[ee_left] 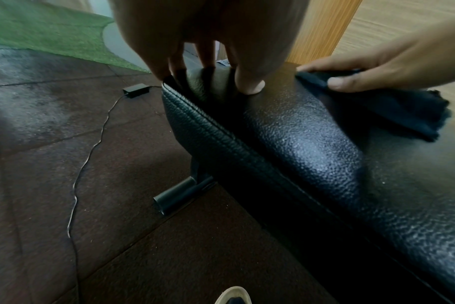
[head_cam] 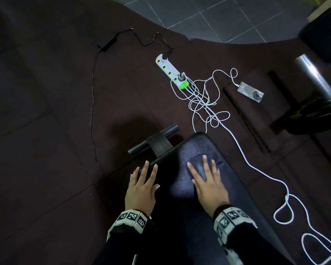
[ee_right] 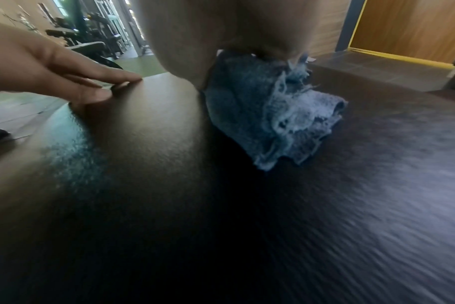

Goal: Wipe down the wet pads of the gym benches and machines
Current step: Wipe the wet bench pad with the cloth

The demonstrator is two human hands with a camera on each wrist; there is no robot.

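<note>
— Where was the cloth at that point?

— Flat on the bench pad, near its far end, under the right hand. That hand was spread wide, fingers straight, pressing the cloth down rather than gripping it. From the right wrist view, a frayed, bunched corner of the cloth stuck out from beneath the palm.

— And the other hand?

— The left hand rested open on the pad's left edge, fingers straight, its fingertips touching the leather-look cover by the seam. It held nothing; I judged it was only bracing.

— How would you expect that cloth to handle?

— Soft, light and limp, I'd say. It looked thin and worn, with loose threads at the edge, so it would likely fold or roll up if pushed from one corner. Holding it under a flat palm, as it was, seemed the sound way: pressure spread over the middle, with the fingers pinning the leading edge.

— And the pad itself?

— Cushioned but firm, with a pebbled, glossy skin. It shone in patches, which may have been wet, though I could not tell sheen from water. If wet, it would probably be slick, so the cloth should glide easily. The stitched seam along the side looked like a place where moisture could sit.

— Anything nearby to mind?

— A white cable lay on the floor just beside the bench's right side, running to a power strip, and a phone lay farther off.
</note>
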